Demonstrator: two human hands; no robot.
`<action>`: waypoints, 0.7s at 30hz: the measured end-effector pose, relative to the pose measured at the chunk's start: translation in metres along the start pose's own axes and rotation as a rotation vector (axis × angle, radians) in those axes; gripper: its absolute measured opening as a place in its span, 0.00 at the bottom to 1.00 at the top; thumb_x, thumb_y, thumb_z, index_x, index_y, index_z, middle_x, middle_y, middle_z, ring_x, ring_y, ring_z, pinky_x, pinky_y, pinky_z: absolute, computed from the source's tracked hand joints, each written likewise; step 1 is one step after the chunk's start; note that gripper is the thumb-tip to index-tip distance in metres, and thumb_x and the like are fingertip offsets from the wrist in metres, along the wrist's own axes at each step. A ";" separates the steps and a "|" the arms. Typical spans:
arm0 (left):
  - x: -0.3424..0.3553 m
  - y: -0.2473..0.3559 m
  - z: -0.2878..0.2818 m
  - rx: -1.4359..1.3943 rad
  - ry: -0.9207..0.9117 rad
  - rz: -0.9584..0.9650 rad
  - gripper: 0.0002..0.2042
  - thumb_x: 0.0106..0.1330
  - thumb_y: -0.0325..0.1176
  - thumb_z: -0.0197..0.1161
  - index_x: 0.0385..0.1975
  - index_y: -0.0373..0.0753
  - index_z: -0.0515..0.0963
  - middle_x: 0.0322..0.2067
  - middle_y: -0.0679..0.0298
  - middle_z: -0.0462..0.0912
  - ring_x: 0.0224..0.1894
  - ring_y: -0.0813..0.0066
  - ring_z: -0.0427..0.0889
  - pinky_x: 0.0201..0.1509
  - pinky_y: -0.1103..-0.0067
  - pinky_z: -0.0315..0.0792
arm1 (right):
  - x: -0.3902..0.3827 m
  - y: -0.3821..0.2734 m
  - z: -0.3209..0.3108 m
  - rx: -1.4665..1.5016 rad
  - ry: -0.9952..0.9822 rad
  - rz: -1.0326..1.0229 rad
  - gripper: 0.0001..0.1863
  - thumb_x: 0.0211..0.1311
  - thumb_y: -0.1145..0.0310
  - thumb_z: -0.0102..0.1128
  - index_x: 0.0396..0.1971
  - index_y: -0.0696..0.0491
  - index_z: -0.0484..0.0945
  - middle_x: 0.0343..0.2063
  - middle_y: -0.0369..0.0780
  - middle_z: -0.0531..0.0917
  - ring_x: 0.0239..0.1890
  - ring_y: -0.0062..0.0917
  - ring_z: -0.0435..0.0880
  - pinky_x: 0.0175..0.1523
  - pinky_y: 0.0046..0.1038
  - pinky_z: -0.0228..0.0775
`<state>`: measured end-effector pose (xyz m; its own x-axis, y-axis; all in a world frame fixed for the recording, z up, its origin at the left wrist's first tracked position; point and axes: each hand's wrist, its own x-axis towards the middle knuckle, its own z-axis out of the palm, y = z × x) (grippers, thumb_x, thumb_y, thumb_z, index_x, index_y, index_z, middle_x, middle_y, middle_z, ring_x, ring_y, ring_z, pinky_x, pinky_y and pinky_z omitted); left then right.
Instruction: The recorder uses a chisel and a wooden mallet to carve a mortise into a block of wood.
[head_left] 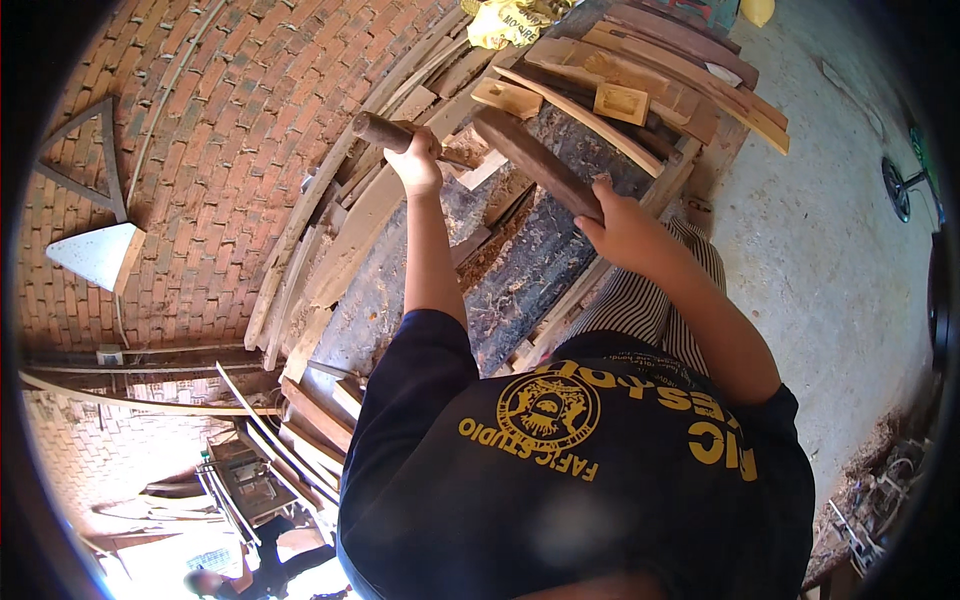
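My left hand [416, 162] is closed around a chisel [378, 131] with a thick, dark round wooden handle. Its lower end points toward a pale piece of wood [484, 170] on the workbench [535, 275]; whether they touch, I cannot tell. In my right hand [622, 228] is one end of a heavy brown wooden club [535, 160]. The club slants up and left over the bench, its far end close to my left hand and apart from the chisel handle. Shavings and sawdust lie scattered over the dark bench surface.
Two pale wooden blocks [508, 97] [622, 104] lie at the bench's far side among long boards [690, 75]. A yellow bag [515, 22] is beyond them. A brick wall [240, 130] rises on the left. Another person [262, 570] is at the lower left.
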<state>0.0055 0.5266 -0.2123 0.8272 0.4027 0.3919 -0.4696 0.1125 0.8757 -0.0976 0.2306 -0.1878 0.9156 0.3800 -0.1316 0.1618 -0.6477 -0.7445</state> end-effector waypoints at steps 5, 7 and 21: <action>-0.002 -0.005 -0.009 -0.064 0.030 0.040 0.06 0.51 0.21 0.53 0.27 0.37 0.65 0.15 0.65 0.65 0.12 0.79 0.61 0.15 0.81 0.58 | 0.003 0.012 0.031 -0.033 -0.157 0.071 0.24 0.62 0.63 0.53 0.52 0.61 0.60 0.32 0.60 0.79 0.37 0.52 0.81 0.40 0.45 0.74; -0.003 -0.006 -0.019 -0.088 0.053 0.047 0.06 0.51 0.21 0.52 0.26 0.38 0.64 0.15 0.66 0.64 0.12 0.79 0.60 0.14 0.81 0.57 | 0.003 0.013 0.036 -0.029 -0.146 0.053 0.21 0.62 0.64 0.53 0.48 0.60 0.60 0.29 0.60 0.79 0.34 0.52 0.80 0.37 0.45 0.72; -0.033 -0.011 -0.024 -0.136 0.242 0.112 0.09 0.53 0.18 0.51 0.26 0.42 0.60 0.15 0.65 0.65 0.14 0.79 0.63 0.18 0.80 0.61 | -0.011 0.011 0.018 0.131 -0.189 0.112 0.24 0.63 0.59 0.53 0.48 0.64 0.61 0.34 0.61 0.78 0.40 0.52 0.80 0.44 0.42 0.71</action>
<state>-0.0243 0.5342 -0.2418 0.6779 0.6224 0.3912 -0.6046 0.1694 0.7783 -0.1128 0.2310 -0.2068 0.8380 0.4357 -0.3285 0.0030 -0.6058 -0.7956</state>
